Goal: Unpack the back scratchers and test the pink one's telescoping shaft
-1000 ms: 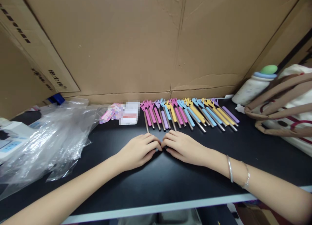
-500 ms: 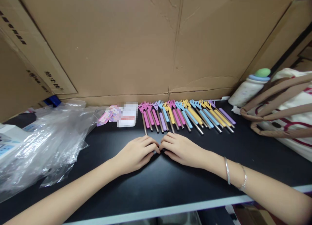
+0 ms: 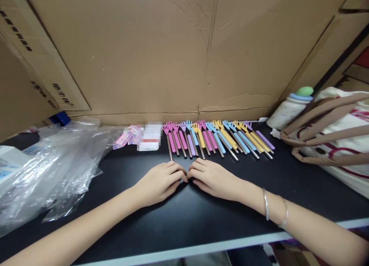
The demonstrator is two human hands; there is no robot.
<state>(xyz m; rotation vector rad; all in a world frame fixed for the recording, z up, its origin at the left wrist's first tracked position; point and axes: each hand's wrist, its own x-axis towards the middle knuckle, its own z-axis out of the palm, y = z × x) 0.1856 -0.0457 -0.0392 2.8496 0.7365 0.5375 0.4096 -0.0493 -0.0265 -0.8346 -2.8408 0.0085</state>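
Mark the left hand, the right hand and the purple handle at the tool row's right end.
Left hand (image 3: 162, 182): head view, on the back of it.
Right hand (image 3: 215, 179): head view, on the back of it.
Purple handle (image 3: 265, 140): head view, midway along its length.

Scratchers (image 3: 229, 138) show shiny metal rods (image 3: 170, 152) and smooth plastic handles (image 3: 265, 140); bags (image 3: 66, 166) are glossy plastic, the panel (image 3: 150, 54) matt cardboard.
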